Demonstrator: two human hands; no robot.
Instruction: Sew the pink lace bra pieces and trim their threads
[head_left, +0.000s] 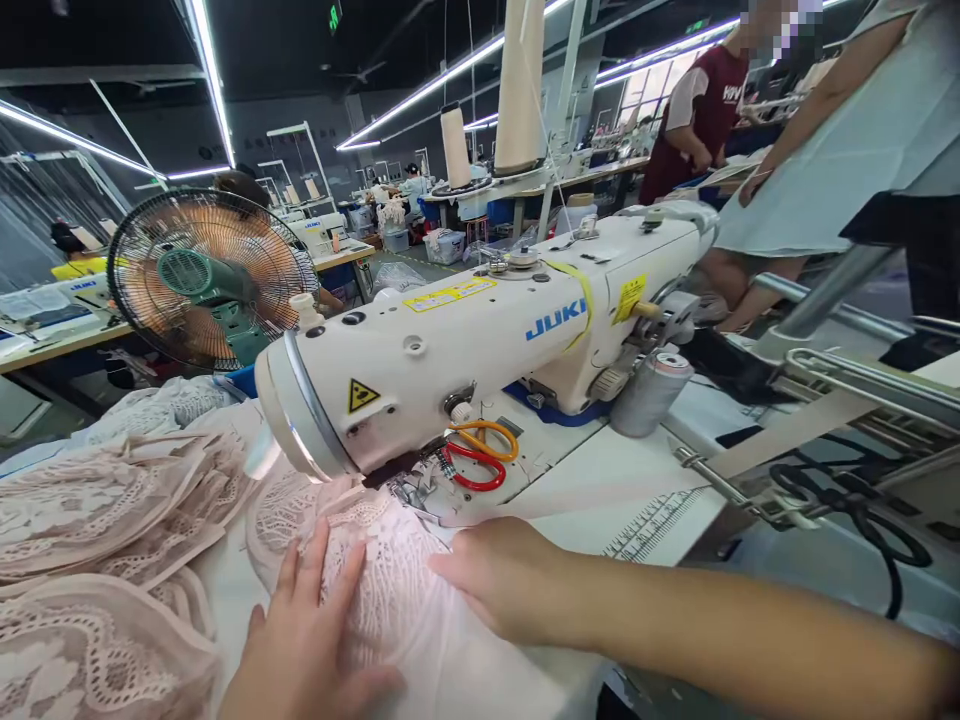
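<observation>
A pale pink lace bra piece (386, 570) lies under the head of a white JUKI sewing machine (450, 340). My left hand (307, 620) rests flat on the lace with its fingers spread. At the right edge of the same piece, my right hand (502, 580) is closed, thumb toward the lace, gripping the fabric. The needle area is largely hidden behind the machine head. Just beyond my right hand are scissors with one red and one orange handle (480, 470), lying on the machine bed.
Stacked lace cups (97, 510) cover the table's left side. A grey thread cone (651, 395) stands by the machine, and a printed ruler (652, 522) marks the table. Metal bars (750, 480) jut in at right. Behind are a fan (210, 275), large thread cones (520, 90) and people standing.
</observation>
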